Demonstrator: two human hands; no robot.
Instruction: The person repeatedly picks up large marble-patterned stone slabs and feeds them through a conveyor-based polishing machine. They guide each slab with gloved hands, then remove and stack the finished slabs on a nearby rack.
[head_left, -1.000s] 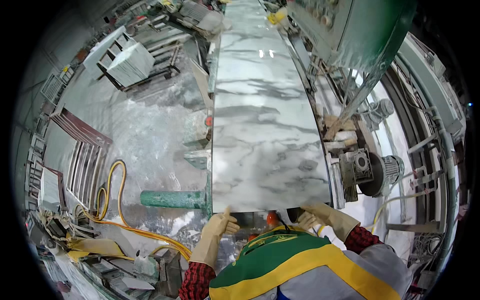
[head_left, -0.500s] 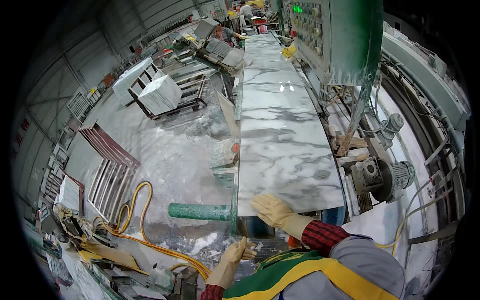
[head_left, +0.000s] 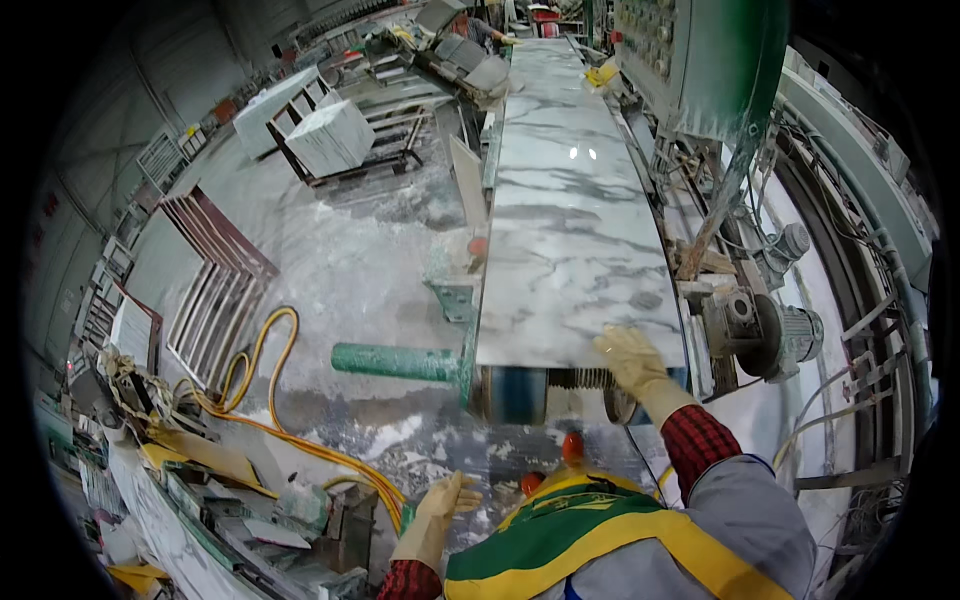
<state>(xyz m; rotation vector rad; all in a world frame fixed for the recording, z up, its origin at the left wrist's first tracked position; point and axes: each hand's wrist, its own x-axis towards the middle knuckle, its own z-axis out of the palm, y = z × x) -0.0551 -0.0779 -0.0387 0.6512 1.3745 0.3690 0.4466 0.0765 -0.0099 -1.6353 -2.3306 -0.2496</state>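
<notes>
A long, glossy white marble slab (head_left: 575, 270) with grey veins lies along the machine bed in front of me. My right hand (head_left: 634, 364), in a cream glove, rests on the slab's near edge toward its right corner, with its fingers stretched out flat. Low in front of my body, my left hand (head_left: 447, 500) is held in the air in a matching glove. Its fingers are extended, and it grips nothing. Below the slab's near end, blue rollers (head_left: 518, 395) and a ribbed part show.
A green pipe (head_left: 395, 361) juts out left of the bed. Yellow hoses (head_left: 330, 450) run over the floor. Metal racks (head_left: 215, 290) and a marble block (head_left: 328, 138) stand at left. A motor (head_left: 770, 335) and a green control cabinet (head_left: 725, 80) flank the right side. Another person works at the far end.
My right hand has slid rightward along the slab's near edge. My left hand stays low and free. The view has shifted, showing more of the rollers and the floor near me.
</notes>
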